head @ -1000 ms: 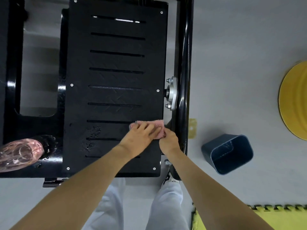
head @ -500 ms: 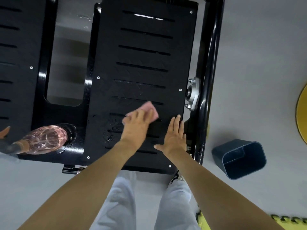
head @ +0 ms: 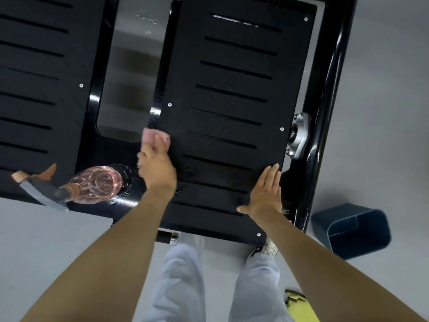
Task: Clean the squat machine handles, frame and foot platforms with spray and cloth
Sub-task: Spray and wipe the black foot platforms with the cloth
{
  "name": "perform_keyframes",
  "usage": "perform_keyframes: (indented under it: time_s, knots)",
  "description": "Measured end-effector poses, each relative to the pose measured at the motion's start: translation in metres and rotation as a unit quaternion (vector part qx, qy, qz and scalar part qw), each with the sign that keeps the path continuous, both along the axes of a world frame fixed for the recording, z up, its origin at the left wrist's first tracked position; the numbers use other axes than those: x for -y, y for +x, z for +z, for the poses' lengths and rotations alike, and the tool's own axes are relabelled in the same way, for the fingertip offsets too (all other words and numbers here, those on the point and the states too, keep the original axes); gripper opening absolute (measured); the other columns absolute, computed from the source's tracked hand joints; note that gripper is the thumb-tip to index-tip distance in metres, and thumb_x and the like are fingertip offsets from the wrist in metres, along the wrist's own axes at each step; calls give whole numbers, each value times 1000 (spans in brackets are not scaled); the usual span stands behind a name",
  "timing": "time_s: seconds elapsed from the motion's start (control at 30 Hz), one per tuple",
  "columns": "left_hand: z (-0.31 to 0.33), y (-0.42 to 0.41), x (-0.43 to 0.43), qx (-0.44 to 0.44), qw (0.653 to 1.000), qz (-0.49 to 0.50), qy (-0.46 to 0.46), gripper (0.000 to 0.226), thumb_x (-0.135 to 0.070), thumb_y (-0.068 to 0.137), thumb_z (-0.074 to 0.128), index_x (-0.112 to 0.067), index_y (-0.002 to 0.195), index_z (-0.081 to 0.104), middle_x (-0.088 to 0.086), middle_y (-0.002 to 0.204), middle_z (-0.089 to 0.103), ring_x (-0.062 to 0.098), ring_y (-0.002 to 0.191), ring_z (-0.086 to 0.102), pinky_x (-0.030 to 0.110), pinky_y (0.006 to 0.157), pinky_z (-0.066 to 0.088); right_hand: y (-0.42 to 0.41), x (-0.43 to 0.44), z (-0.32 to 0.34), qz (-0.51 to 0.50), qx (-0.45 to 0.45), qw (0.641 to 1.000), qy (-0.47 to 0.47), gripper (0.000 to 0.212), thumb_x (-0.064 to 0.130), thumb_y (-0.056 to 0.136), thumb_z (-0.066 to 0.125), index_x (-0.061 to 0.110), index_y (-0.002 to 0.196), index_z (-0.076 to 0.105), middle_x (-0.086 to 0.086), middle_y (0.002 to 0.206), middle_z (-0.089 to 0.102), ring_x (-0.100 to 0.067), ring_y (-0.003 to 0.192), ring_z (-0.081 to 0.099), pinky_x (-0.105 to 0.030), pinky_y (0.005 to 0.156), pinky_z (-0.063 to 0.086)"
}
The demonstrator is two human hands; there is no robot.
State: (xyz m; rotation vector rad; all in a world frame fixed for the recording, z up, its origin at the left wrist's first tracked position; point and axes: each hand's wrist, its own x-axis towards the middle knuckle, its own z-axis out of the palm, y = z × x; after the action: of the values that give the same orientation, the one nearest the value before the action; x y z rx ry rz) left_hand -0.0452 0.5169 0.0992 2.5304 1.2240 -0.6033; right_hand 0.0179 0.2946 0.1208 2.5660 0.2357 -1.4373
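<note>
Foot platform on the right fills my feed. Nearest me, the right hand lies flat on its front right corner, fingers straight and empty, with a dark bin on the floor just right of the frame. Left of that, the spray bottle lies on its side on the front crossbar. Farther in, the left hand grips the pink cloth, pressing it on the platform's left edge.

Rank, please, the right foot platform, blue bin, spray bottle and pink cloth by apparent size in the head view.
Largest first:
right foot platform
blue bin
spray bottle
pink cloth, partly under the left hand
</note>
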Motion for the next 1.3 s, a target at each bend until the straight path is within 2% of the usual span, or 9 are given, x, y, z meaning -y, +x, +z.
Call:
perform_keyframes:
  time_s: [0.23,0.33,0.53,0.8,0.9,1.0,1.1,1.2,1.3]
  knots:
    - [3,-21,39,-31,936,-345,-62,83,-5,88,51,-15,153,1,11,142,23,29,125,31,38,103,38,0,-2,0,-9,6,1000,-4,144,54,68,77,-3,137,-35,-21,146,-41,-33,142,-24,-40,120,5]
    - [-1,-27,8,-27,957,-283,-51,89,-4,80,61,-20,153,11,12,139,29,31,119,35,44,99,41,0,-1,1,-10,7,1000,-1,143,52,69,78,-3,137,-35,-20,146,-41,-32,143,-24,-40,120,4]
    - [-2,-32,45,28,996,81,-25,84,6,78,57,-16,151,21,18,135,30,36,113,38,47,93,45,-3,1,0,-7,17,1000,3,144,53,69,77,-2,136,-37,-20,146,-41,-33,142,-25,-41,120,5]
    - [-1,-31,117,40,928,-363,-71,79,-15,78,66,-23,147,29,6,129,41,27,113,47,40,88,49,0,18,1,4,26,999,45,136,47,72,77,4,142,-32,-13,149,-39,-27,143,-24,-41,119,-1]
    - [2,-28,76,-43,950,-298,-86,81,-3,86,48,-27,152,8,11,139,27,32,122,35,45,98,40,1,27,3,7,36,996,80,123,47,80,70,7,146,-26,-10,152,-35,-24,145,-21,-39,119,-2]
    - [8,-34,40,3,997,-62,-50,83,6,81,54,-19,151,19,18,132,30,35,112,37,44,88,46,4,34,4,2,43,993,113,110,44,87,64,8,149,-19,-8,155,-30,-20,146,-17,-37,119,-2]
    - [7,-32,50,3,998,-13,-55,80,9,80,53,-13,150,22,21,130,31,37,109,38,47,86,48,7,40,4,-59,30,983,168,96,19,90,64,11,152,-9,0,157,-24,-20,147,-10,-37,121,4]
    - [10,-17,92,-7,992,-95,-76,79,0,83,53,-15,151,15,18,138,26,35,116,37,47,92,43,12,48,6,-124,5,968,216,91,-5,88,57,15,153,-3,8,158,-20,-25,147,-3,-33,120,9]
    - [12,-9,145,-20,932,-339,-126,77,-8,89,51,-18,152,9,12,147,18,33,128,32,45,104,34,18,57,7,-142,-7,961,239,94,-15,84,52,20,154,-1,11,159,-15,-24,148,1,-23,115,19]
